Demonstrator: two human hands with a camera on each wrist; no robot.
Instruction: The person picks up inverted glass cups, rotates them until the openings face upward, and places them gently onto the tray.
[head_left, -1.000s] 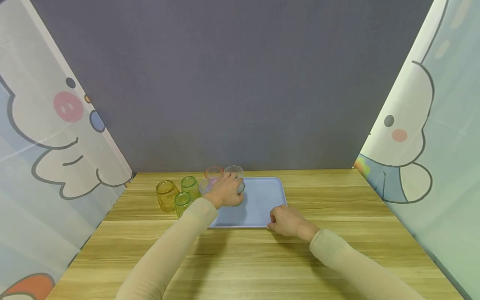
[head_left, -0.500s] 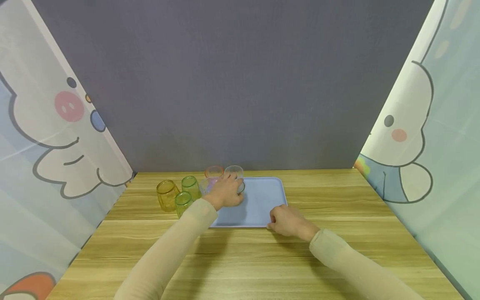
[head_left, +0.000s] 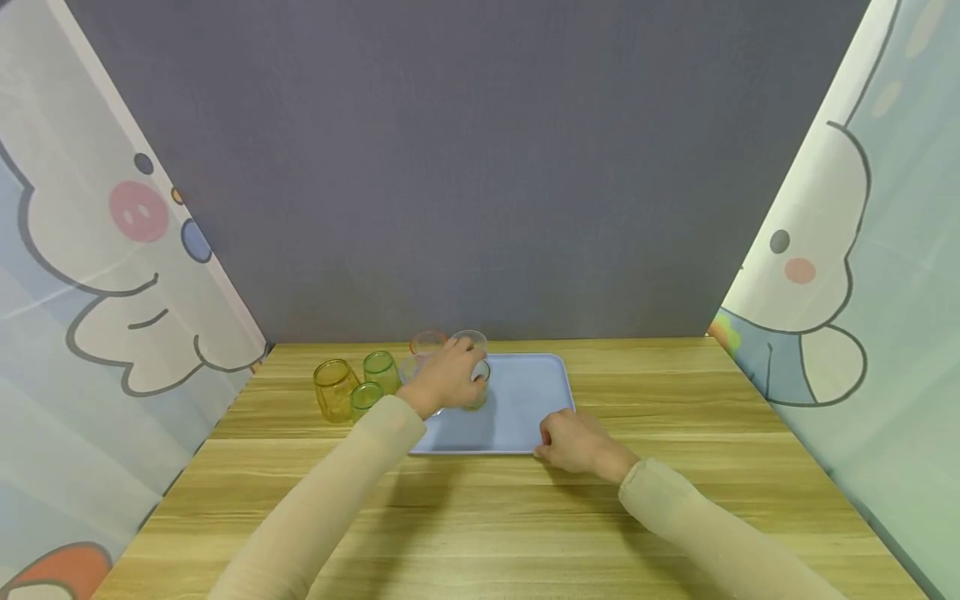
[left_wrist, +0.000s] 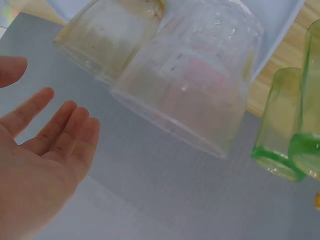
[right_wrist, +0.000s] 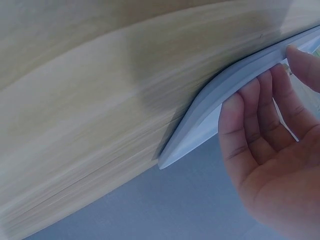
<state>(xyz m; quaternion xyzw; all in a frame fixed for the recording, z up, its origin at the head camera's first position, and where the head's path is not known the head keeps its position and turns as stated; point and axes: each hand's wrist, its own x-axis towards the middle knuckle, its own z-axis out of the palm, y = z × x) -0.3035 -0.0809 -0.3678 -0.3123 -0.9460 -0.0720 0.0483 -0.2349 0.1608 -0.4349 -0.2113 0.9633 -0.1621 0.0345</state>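
Clear glass (head_left: pixel 470 343) seemingly beside left hand (head_left: pixel 447 379); right hand (head_left: pixel 576 442) on tray (head_left: pixel 525 400).

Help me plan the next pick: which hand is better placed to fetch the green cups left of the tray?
Probably the left hand: it hovers open by the tray's cups, close to the green cups. The right hand touches the tray corner.
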